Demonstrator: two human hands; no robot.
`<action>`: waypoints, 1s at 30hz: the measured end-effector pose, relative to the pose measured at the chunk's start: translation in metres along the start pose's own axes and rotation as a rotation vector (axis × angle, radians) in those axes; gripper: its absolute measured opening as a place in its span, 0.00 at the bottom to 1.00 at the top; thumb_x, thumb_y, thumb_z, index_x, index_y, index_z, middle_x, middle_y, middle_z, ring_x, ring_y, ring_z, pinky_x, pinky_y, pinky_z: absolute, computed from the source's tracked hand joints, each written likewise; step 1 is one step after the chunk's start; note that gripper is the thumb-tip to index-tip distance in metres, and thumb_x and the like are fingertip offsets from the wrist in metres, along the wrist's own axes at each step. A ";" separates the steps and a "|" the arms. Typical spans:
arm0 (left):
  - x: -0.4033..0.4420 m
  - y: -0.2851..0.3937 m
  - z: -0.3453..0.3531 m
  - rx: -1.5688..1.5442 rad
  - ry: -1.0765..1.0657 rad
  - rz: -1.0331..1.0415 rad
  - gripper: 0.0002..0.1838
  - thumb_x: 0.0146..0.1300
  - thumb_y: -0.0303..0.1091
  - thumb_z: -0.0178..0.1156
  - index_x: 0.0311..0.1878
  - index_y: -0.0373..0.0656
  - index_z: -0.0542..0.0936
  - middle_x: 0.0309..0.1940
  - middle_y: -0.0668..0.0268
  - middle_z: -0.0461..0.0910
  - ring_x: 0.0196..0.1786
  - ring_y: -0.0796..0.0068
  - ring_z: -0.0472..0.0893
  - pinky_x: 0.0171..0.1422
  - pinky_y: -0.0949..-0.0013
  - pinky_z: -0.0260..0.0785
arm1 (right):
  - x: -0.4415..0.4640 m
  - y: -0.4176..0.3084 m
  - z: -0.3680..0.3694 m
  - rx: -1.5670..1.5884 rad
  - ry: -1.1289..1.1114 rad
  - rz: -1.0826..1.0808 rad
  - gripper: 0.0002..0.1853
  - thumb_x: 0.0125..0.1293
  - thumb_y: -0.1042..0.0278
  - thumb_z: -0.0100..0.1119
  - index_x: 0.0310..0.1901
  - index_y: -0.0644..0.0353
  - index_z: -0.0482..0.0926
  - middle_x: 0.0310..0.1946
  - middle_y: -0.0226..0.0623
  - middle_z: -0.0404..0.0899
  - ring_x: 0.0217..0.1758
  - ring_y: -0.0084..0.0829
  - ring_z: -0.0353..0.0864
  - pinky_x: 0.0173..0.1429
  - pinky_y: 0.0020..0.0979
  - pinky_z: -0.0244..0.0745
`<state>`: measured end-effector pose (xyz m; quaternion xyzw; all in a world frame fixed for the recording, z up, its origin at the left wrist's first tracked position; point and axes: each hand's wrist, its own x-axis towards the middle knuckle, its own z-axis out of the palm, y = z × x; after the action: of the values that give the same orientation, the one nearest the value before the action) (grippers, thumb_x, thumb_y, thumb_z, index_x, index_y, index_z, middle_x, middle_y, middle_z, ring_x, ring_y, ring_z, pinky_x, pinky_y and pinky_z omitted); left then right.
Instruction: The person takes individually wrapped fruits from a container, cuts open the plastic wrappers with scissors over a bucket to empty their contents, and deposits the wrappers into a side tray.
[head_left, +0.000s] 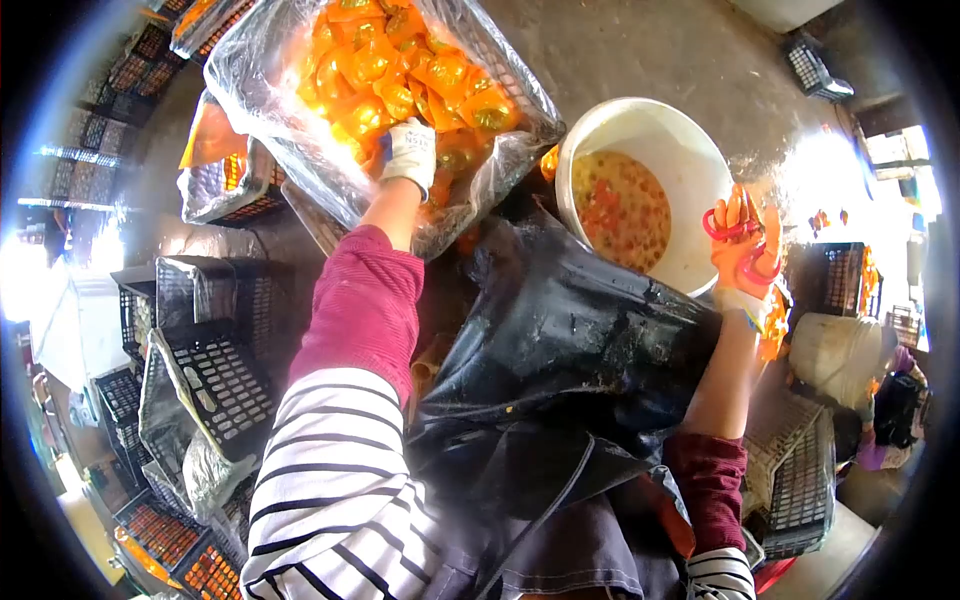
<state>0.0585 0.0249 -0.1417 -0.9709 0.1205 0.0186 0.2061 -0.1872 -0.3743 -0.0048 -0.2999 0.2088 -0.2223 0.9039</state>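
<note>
orange pcs point(372, 66) around l hand point(409, 155); red-handled scissors point(738, 231) in r hand point(735, 258)

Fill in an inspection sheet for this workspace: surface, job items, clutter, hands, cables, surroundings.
Surface: floor grey-brown, with strong glare towards the right.
Job items: crate lined with clear plastic, heaped with orange pieces; beside it a white bucket holding liquid with red and orange bits in it.
Clutter: black crates stacked at odd angles on the left, more on the right.
Hands: left hand, white-gloved, on the orange pieces, its grip hidden; right hand, orange-gloved, holding a red-handled tool, blades not clear.
Cables: nothing seen.
Surroundings: a pale barrel and another person at far right.
</note>
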 end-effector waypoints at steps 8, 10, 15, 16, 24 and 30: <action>-0.028 -0.009 -0.042 -0.132 -0.080 0.100 0.16 0.50 0.44 0.66 0.41 0.48 0.83 0.36 0.59 0.83 0.36 0.58 0.84 0.35 0.49 0.74 | -0.005 -0.002 -0.014 0.058 -0.239 0.037 0.23 0.67 0.55 0.56 0.56 0.64 0.72 0.57 0.44 0.75 0.60 0.42 0.73 0.67 0.43 0.66; -0.037 -0.011 -0.061 -0.199 -0.190 0.125 0.33 0.48 0.53 0.71 0.53 0.43 0.76 0.48 0.51 0.79 0.50 0.56 0.81 0.52 0.55 0.74 | -0.006 0.004 -0.016 -0.013 -0.103 -0.108 0.22 0.66 0.54 0.57 0.56 0.59 0.73 0.61 0.45 0.71 0.64 0.44 0.69 0.67 0.47 0.65; -0.056 -0.020 -0.078 -0.962 -0.165 -0.070 0.31 0.52 0.47 0.70 0.56 0.42 0.74 0.54 0.56 0.78 0.54 0.62 0.80 0.51 0.58 0.74 | -0.006 0.001 -0.024 0.052 -0.123 0.005 0.24 0.65 0.54 0.59 0.58 0.58 0.73 0.62 0.45 0.69 0.67 0.44 0.66 0.66 0.47 0.67; -0.050 -0.021 -0.062 -1.422 -0.182 -0.155 0.29 0.55 0.46 0.69 0.57 0.43 0.73 0.53 0.59 0.79 0.54 0.63 0.80 0.52 0.59 0.74 | -0.004 0.002 -0.029 0.050 -0.194 -0.005 0.24 0.65 0.54 0.59 0.57 0.58 0.73 0.62 0.45 0.69 0.67 0.44 0.66 0.66 0.48 0.67; -0.103 -0.047 -0.103 -3.123 -0.094 -0.031 0.31 0.60 0.58 0.60 0.61 0.49 0.72 0.59 0.61 0.75 0.60 0.58 0.74 0.62 0.45 0.69 | 0.004 0.001 -0.026 0.023 -0.282 0.079 0.22 0.69 0.53 0.53 0.50 0.68 0.77 0.51 0.46 0.79 0.54 0.38 0.79 0.60 0.36 0.73; -0.085 -0.025 -0.101 -2.863 0.019 -0.050 0.27 0.61 0.48 0.63 0.59 0.43 0.73 0.54 0.60 0.77 0.59 0.62 0.76 0.62 0.56 0.69 | -0.003 0.007 -0.021 -0.081 -0.190 0.057 0.20 0.68 0.54 0.55 0.48 0.64 0.78 0.49 0.45 0.80 0.54 0.38 0.79 0.59 0.36 0.74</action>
<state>-0.0198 0.0257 -0.0323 -0.3406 -0.0171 0.1122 -0.9333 -0.1986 -0.3769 -0.0240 -0.3501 0.1396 -0.1583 0.9126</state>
